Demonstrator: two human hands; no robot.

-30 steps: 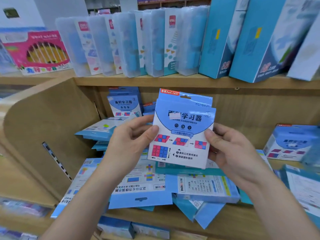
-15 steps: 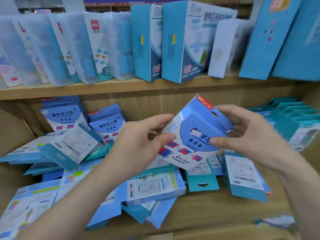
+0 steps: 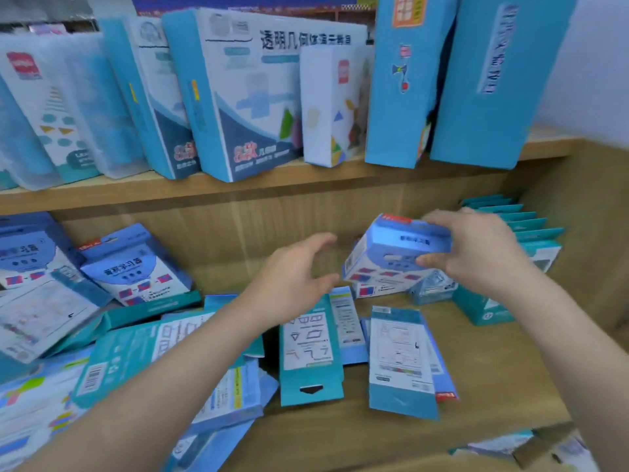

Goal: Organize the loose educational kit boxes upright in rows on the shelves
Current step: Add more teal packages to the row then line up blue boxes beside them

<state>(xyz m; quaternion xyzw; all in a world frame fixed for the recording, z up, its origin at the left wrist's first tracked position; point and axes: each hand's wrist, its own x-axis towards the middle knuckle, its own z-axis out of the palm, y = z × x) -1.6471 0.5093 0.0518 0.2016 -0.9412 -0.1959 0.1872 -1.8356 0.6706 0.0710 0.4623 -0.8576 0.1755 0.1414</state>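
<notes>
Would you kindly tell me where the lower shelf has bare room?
Bare wood lies at the back, between the leaning box and the held box, and in front of the teal row. The left pile is crowded.

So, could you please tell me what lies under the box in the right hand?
Under the held box, another box lies on the shelf; most of it is covered.

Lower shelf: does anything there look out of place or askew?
Yes. Many kit boxes lie flat and overlap on the lower shelf, for example a teal box in the middle. Only the teal row at the right stands upright. The right hand holds a blue box tilted.
</notes>
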